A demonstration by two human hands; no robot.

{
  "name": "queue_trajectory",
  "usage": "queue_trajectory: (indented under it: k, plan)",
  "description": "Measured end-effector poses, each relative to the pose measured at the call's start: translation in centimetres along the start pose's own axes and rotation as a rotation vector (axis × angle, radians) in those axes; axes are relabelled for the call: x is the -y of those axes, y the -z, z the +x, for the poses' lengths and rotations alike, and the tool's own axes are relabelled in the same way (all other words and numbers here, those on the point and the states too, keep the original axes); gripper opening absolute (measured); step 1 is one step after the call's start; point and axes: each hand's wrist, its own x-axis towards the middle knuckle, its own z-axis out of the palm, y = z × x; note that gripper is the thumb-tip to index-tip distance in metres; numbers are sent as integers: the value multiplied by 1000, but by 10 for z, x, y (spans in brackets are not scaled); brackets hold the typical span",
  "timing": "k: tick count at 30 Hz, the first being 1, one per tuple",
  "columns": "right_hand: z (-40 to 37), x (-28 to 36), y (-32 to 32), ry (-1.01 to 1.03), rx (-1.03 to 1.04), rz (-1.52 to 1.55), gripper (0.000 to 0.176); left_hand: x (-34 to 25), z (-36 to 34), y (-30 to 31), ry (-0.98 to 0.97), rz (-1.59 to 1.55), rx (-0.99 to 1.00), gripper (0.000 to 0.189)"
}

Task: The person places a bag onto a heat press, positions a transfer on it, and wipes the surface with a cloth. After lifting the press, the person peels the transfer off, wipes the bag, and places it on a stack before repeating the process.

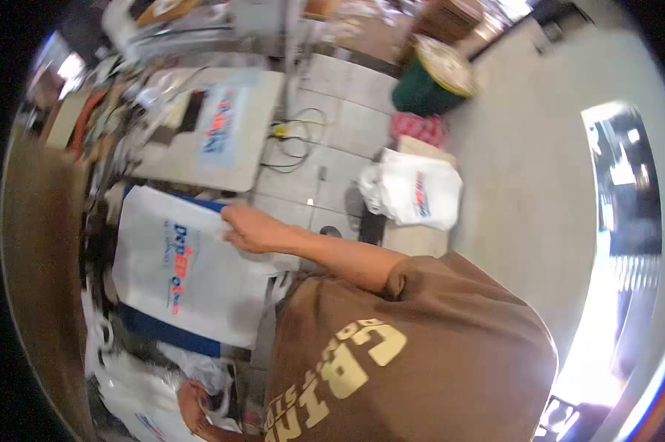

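Note:
A white bag [145,258] with red and blue "DepED" lettering lies flat over a dark blue board [172,331], whose edges show at two sides. My right hand [251,227] is at the bag's upper right edge, with its fingers closed on that edge. Lower in the view, my left hand [192,409] is over a pile of white plastic bags [130,383]. Its fingers are curled and blurred, and I cannot make out whether they grip a bag.
Beyond the board, a pale panel [174,162] carries similar printing. More printed white bags [441,180] sit on a bench to the right. A green bin [421,88] and dark cables [303,151] are on the tiled floor. A brown wooden surface [45,295] borders the left.

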Motion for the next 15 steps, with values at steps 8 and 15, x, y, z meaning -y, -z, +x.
queue_trajectory:
  k: [8, 15]
  plan:
    - [-105, -113, 145, -380, -294, 438, 62, -14, 6, -121, 234, 252, 391, 34]
    - [-290, -318, 221, -426, -1199, 708, 56, -34, 15, -208, 68, 353, 233, 32]
